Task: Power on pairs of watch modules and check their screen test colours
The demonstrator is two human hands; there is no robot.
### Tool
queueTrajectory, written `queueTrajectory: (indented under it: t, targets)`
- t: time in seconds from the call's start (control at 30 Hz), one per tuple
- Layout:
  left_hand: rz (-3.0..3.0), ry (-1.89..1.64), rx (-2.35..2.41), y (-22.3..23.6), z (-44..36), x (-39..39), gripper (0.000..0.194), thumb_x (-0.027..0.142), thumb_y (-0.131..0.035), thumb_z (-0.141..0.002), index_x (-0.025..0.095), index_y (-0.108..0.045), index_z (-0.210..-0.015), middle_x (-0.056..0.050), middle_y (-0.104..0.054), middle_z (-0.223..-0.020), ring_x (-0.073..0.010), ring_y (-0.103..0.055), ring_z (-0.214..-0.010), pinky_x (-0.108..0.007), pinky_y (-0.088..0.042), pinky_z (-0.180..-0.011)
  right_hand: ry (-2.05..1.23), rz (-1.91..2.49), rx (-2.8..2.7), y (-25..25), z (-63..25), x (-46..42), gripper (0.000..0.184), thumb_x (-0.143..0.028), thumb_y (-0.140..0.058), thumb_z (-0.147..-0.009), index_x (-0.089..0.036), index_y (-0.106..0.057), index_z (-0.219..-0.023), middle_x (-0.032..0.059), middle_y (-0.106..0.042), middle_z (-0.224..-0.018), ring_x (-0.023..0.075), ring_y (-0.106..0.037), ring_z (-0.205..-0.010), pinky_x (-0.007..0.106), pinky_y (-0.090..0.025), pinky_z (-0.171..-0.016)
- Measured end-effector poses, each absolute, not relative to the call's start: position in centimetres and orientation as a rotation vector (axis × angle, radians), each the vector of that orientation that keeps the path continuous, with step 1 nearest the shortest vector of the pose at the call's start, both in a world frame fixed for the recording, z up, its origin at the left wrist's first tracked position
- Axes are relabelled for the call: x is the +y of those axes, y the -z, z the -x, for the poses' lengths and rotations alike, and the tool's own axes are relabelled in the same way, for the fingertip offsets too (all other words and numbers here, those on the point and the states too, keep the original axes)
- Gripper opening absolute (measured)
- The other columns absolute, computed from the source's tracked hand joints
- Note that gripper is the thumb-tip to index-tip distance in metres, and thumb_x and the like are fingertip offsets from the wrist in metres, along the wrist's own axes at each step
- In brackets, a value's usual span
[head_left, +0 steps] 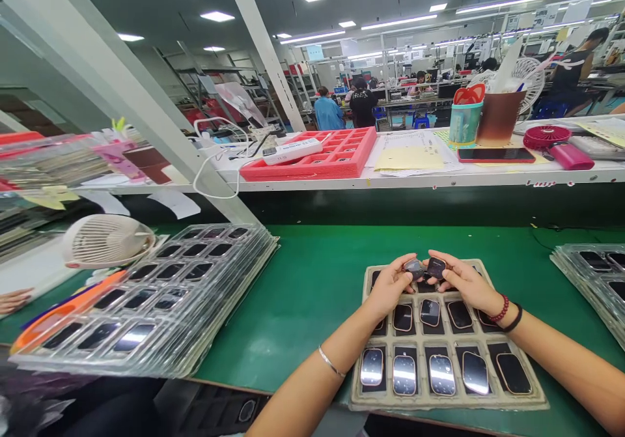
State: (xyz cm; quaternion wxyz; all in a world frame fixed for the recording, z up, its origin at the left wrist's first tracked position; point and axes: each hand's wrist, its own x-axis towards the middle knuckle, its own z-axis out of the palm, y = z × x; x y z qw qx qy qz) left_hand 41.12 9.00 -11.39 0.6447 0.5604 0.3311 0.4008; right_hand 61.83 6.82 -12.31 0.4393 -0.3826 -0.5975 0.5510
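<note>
A grey pulp tray (534, 394) lies on the green belt in front of me, its pockets filled with several small dark glossy watch cases. My left hand (390, 284) hovers over the tray's far rows, fingers pinched on one small dark watch case (415, 268). My right hand (461, 279) is beside it, fingers closed on a second dark watch case (436, 267). The two cases almost touch between my hands. A metal bangle circles my left wrist, bead and cord bracelets my right.
A tall stack of clear plastic trays (161, 294) sits at left beside a white fan (105, 241). More clear trays (593, 277) lie at right. A shelf behind carries a red tray (336, 154), a phone (495, 155) and cups. Another person's fingers (12, 300) show far left.
</note>
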Motion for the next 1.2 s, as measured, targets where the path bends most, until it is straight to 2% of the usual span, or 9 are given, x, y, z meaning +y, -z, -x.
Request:
queueTrajectory:
  t: [0.1,0.23,0.37,0.47,0.6,0.77,0.93,1.1,1.2]
  targets:
    - [-1.281,-0.908,0.791,11.2,-41.2,8.8,0.054,0.024,-0.066,-0.071,0.017,-0.049,-0.122,-0.01,-0.06,-0.11,-0.0176,-0.061,-0.087,-0.021,-0.044,-0.061,-1.362,0.948,-1.514,12.1,-61.8,6.8,0.049,-0.031,-0.055,-0.085,-0.022,-0.043,-0.132,0.0104,-0.059,-0.117,0.0183,-0.064,-0.089,0.033,-0.055,-0.073]
    - [-1.319,-0.91,0.789,10.9,-41.3,8.6,0.045,0.021,-0.061,-0.073,0.014,-0.052,-0.116,-0.006,-0.063,-0.089,-0.0137,-0.059,-0.074,-0.023,-0.044,-0.064,-1.385,0.986,-1.594,11.5,-61.6,6.4,0.036,-0.025,-0.053,-0.084,-0.019,-0.051,-0.119,0.0088,-0.063,-0.106,0.0136,-0.062,-0.071,0.03,-0.053,-0.067]
    - [-1.333,-0.928,0.793,10.9,-41.3,8.6,0.049,0.015,-0.06,-0.068,0.014,-0.051,-0.116,-0.005,-0.062,-0.09,-0.013,-0.058,-0.076,-0.025,-0.045,-0.072,-1.414,0.948,-1.585,11.2,-61.5,6.2,0.042,-0.022,-0.057,-0.079,-0.02,-0.049,-0.12,0.0078,-0.063,-0.109,0.0142,-0.063,-0.076,0.032,-0.053,-0.076]
    - [-1.343,-0.92,0.818,11.2,-41.2,8.8,0.049,0.016,-0.059,-0.069,0.016,-0.049,-0.117,-0.005,-0.062,-0.093,-0.0127,-0.058,-0.075,-0.022,-0.044,-0.065,-1.393,0.941,-1.579,11.3,-61.4,6.2,0.041,-0.025,-0.056,-0.082,-0.021,-0.045,-0.121,0.0076,-0.062,-0.109,0.0154,-0.063,-0.078,0.033,-0.053,-0.075]
    - [-1.426,-0.903,0.883,11.5,-41.2,8.9,0.023,0.025,-0.055,-0.077,0.016,-0.054,-0.099,-0.004,-0.061,-0.087,-0.0115,-0.055,-0.066,-0.02,-0.039,-0.054,-0.998,1.114,-1.676,11.2,-61.8,6.4,0.017,-0.029,-0.045,-0.09,-0.02,-0.051,-0.103,0.0062,-0.065,-0.095,0.019,-0.063,-0.083,0.036,-0.05,-0.076]
    - [-1.916,-0.857,1.085,10.5,-42.3,9.5,0.013,0.02,-0.054,-0.079,0.018,-0.063,-0.088,-0.003,-0.066,-0.087,-0.0173,-0.058,-0.08,-0.029,-0.044,-0.075,-0.304,1.395,-1.949,10.9,-62.7,7.0,0.015,-0.024,-0.05,-0.086,-0.019,-0.063,-0.081,0.01,-0.063,-0.111,0.026,-0.05,-0.114,0.043,-0.039,-0.096]
    - [-2.331,-0.628,1.314,9.7,-44.3,10.1,0.013,0.022,-0.055,-0.08,0.017,-0.067,-0.081,-0.008,-0.063,-0.084,-0.0247,-0.057,-0.086,-0.036,-0.044,-0.08,-0.115,1.637,-2.149,11.0,-63.7,7.6,0.019,-0.025,-0.053,-0.083,-0.019,-0.069,-0.092,0.0113,-0.057,-0.127,0.0285,-0.042,-0.123,0.047,-0.035,-0.099]
    - [-2.464,-0.551,1.321,8.9,-42.2,9.4,0.023,0.017,-0.052,-0.081,0.019,-0.063,-0.101,-0.009,-0.058,-0.109,-0.0244,-0.053,-0.102,-0.037,-0.044,-0.088,0.084,1.71,-2.353,8.7,-66.1,7.6,0.019,-0.022,-0.053,-0.083,-0.018,-0.07,-0.077,0.0122,-0.063,-0.118,0.031,-0.048,-0.116,0.05,-0.031,-0.099]
    - [-2.515,-0.505,1.284,7.9,-38.6,8.0,0.016,0.016,-0.05,-0.082,0.02,-0.064,-0.087,-0.009,-0.056,-0.12,-0.0249,-0.049,-0.114,-0.039,-0.041,-0.095,0.161,1.81,-2.456,7.9,-67.5,7.5,0.011,-0.021,-0.062,-0.075,-0.016,-0.071,-0.074,0.0175,-0.058,-0.124,0.038,-0.042,-0.122,0.057,-0.024,-0.1]
